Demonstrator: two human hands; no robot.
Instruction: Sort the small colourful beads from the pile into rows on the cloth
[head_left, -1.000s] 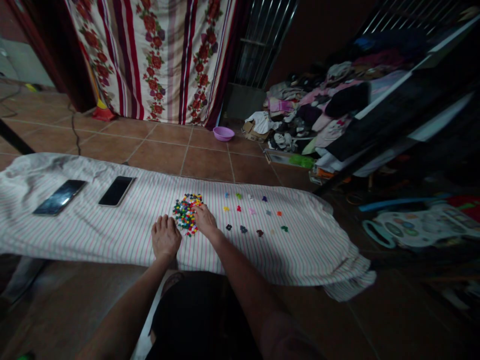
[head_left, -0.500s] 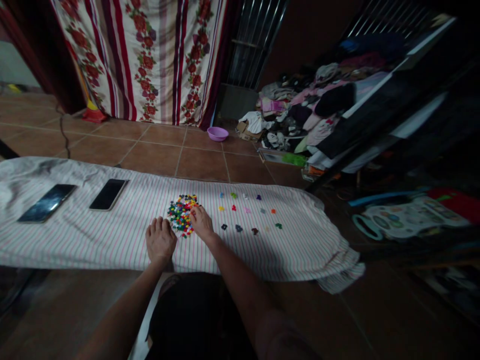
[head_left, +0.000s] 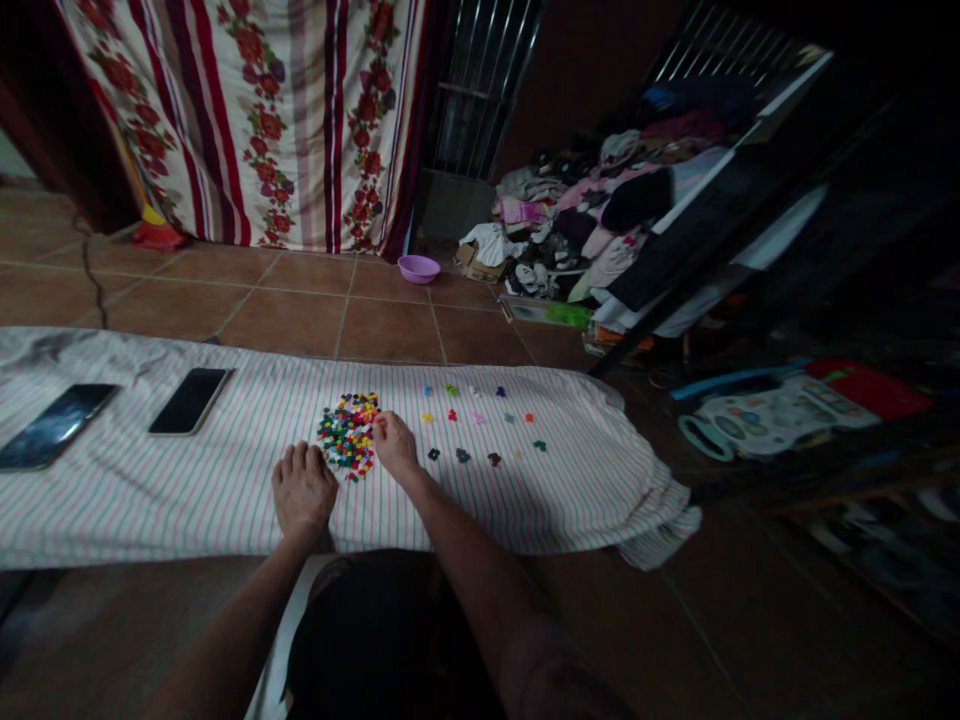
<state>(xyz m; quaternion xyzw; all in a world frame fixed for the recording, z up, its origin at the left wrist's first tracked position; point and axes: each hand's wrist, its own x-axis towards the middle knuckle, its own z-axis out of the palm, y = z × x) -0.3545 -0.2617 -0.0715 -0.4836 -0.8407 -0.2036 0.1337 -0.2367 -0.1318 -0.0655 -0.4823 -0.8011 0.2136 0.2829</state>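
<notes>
A mixed pile of tiny coloured pieces [head_left: 346, 437] lies on a striped cloth [head_left: 247, 500]. At its lower left edge, my left hand [head_left: 305, 488] rests palm down with its fingers laid on the cloth. My right hand [head_left: 395, 445] is at the pile's right edge, fingers curled together; whatever they may pinch is too small and hidden to make out. Right of it, small groups sorted by colour sit in rows, among them yellow pieces [head_left: 427, 418], red pieces [head_left: 452, 415], purple pieces [head_left: 501, 391], orange pieces [head_left: 529, 418] and dark green pieces [head_left: 539, 446].
Two phones lie on the cloth to the left, a nearer dark one [head_left: 56, 428] and another [head_left: 190, 402]. Beyond, a purple basin [head_left: 418, 268] stands on the tiled floor before a flowered curtain [head_left: 300, 130]. Clothes [head_left: 577, 210] are heaped at the back right.
My right hand has drawn slightly rightward from the pile, its fingers more curled. My left hand stays beside the pile. The whole view has shifted a little.
</notes>
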